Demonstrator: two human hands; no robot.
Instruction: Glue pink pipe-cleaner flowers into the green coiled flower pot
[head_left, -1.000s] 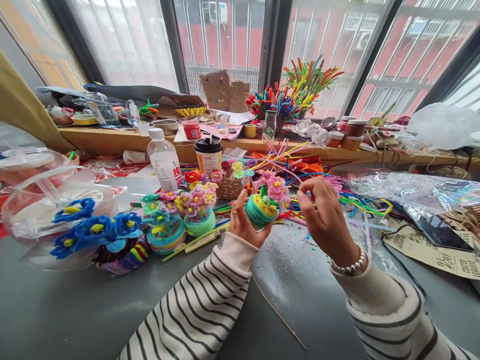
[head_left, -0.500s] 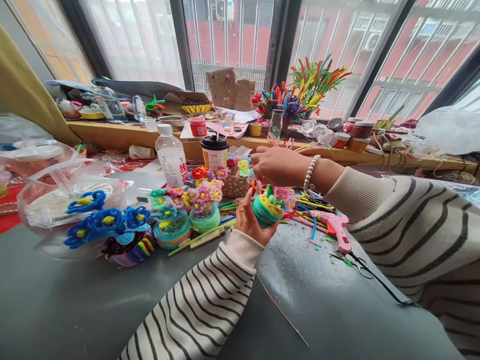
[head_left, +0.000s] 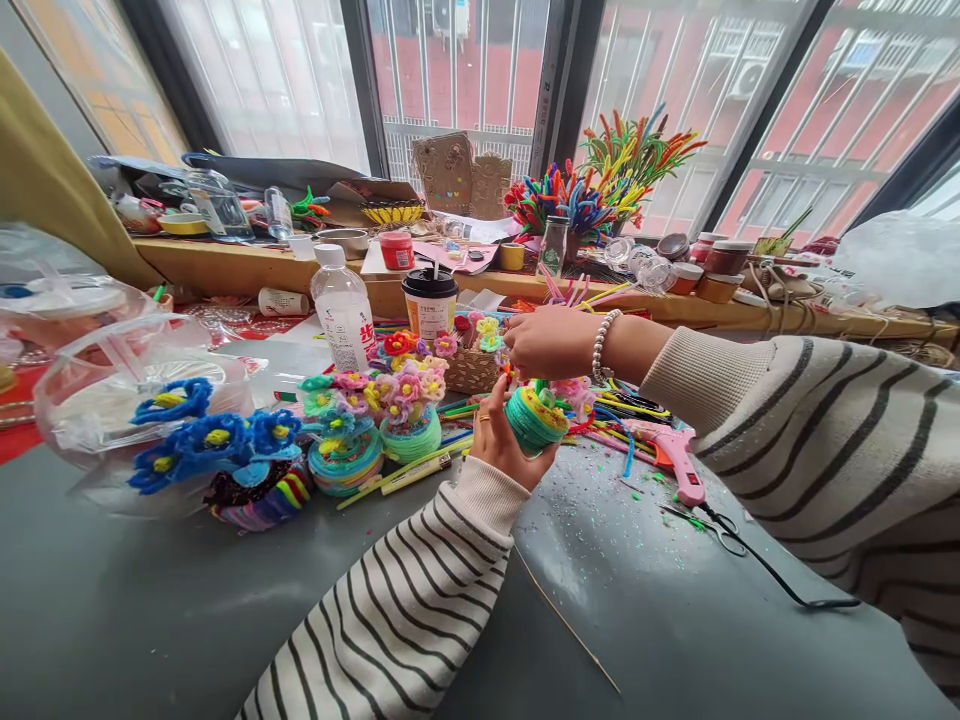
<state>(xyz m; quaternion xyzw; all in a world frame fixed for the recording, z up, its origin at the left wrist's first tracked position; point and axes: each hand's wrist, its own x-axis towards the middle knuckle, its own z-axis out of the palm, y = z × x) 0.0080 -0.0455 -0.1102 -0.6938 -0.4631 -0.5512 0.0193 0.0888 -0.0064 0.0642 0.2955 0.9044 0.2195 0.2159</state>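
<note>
My left hand wraps round a small pot wound in green strands, with a yellow speckled top and a green stem part, and holds it tilted above the table. Right over the pot, my right hand has its fingers curled together; whatever they pinch is hidden behind the hand. Pink fuzzy flowers show just beyond the pot. To the left stand similar pots with fuzzy flowers, one green pot and one striped pot. Blue fuzzy flowers rise from a dark striped pot.
A pink glue gun and scissors lie at the right, a cable running off. Loose pipe cleaners and glitter spread behind and beside the pot. A bottle, a lidded cup and a thin stick are nearby.
My right hand has dropped slightly towards the pot, and its sleeve has shifted a little. My left hand and the pot stay almost in place.
</note>
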